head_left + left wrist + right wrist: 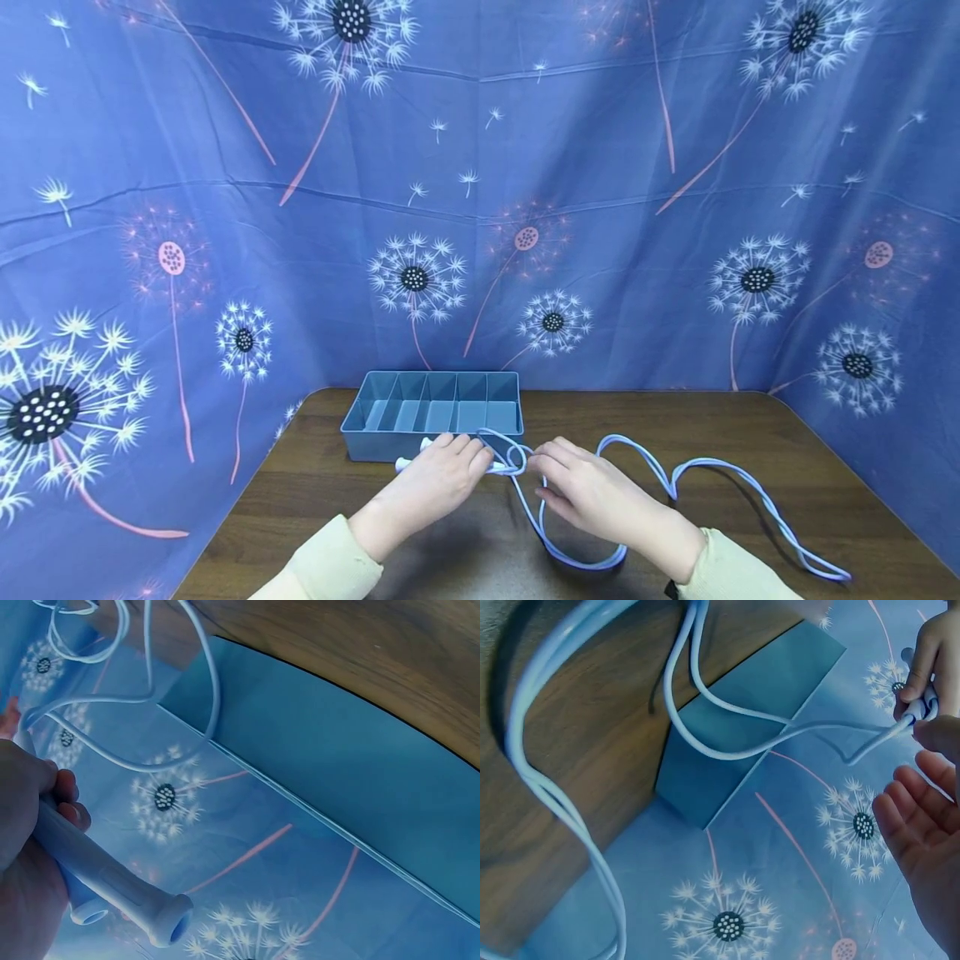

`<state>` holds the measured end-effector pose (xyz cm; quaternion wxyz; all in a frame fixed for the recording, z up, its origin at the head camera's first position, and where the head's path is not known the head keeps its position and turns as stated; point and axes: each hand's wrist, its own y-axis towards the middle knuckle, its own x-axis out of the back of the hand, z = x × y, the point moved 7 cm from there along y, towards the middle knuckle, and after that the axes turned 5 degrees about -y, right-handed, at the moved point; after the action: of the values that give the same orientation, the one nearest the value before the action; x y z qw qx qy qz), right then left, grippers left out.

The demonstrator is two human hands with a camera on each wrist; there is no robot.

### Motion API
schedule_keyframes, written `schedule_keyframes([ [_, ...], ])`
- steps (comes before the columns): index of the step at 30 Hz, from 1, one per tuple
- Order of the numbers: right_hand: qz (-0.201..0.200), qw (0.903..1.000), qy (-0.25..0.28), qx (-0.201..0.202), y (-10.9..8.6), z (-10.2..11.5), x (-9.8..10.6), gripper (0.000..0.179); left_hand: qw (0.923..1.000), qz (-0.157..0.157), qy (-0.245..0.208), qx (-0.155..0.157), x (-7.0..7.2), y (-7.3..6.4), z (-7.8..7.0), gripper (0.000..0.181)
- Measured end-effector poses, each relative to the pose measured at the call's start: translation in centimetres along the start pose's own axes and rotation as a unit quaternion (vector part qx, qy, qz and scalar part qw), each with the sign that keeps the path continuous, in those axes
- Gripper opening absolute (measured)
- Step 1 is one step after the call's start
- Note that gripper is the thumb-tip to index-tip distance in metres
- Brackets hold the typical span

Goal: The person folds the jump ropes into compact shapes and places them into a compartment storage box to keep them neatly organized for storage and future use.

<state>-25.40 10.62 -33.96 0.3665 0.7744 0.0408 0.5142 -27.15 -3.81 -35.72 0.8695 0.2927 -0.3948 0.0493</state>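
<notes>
My left hand [450, 471] grips the two white handles of a light-blue jump rope [577, 565], its fingers wrapped round them. In the left wrist view the flared end of one handle [124, 889] sticks out below the hand, the other handle [88, 911] partly behind it. A loop of the rope stands by the handles' far ends. My right hand [588, 492] is close beside that loop, fingers loosely bent and parted; the right wrist view has the fingers [904, 817] spread with nothing gripped among them.
Right behind the left hand stands a blue-grey bin [371, 446] with several compartments. Lengths of the rope curve across the brown wooden table [285, 517] to the right. A blue dandelion-print cloth [630, 275] hangs round the back and sides.
</notes>
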Motion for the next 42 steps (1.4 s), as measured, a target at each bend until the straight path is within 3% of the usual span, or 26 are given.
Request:
schedule_keyframes([
  [6,-0.022,0.9991,-0.035,0.008,0.7,0.1,-0.4,0.033,0.9996,-0.021,0.018,0.003,0.5,0.9,-0.9,0.031],
  [14,-0.026,0.9971,-0.071,0.015,0.7,0.2,-1.1,0.010,0.9994,-0.019,0.027,0.006,0.3,1.6,-1.5,0.037],
  [17,-0.029,0.9969,-0.070,0.019,0.6,0.2,-1.2,0.017,0.9997,-0.009,0.023,0.008,0.1,1.6,-1.6,0.035],
  [23,-0.050,0.9962,-0.067,0.026,0.3,0.3,-0.8,0.012,0.9999,-0.002,0.016,0.004,0.1,1.9,-1.7,0.026],
  [28,-0.068,0.9965,-0.043,0.022,0.2,0.3,-0.3,0.031,0.9998,-0.009,0.017,0.001,0.3,2.0,-1.6,0.021],
  [34,-0.094,0.9944,-0.036,0.032,0.1,0.4,0.2,0.018,0.9994,-0.028,0.021,0.003,0.7,1.9,-1.2,0.021],
  [42,-0.093,0.9940,-0.046,0.035,-0.2,0.3,0.5,0.021,0.9990,-0.029,0.031,0.012,0.6,1.5,-0.6,0.021],
])
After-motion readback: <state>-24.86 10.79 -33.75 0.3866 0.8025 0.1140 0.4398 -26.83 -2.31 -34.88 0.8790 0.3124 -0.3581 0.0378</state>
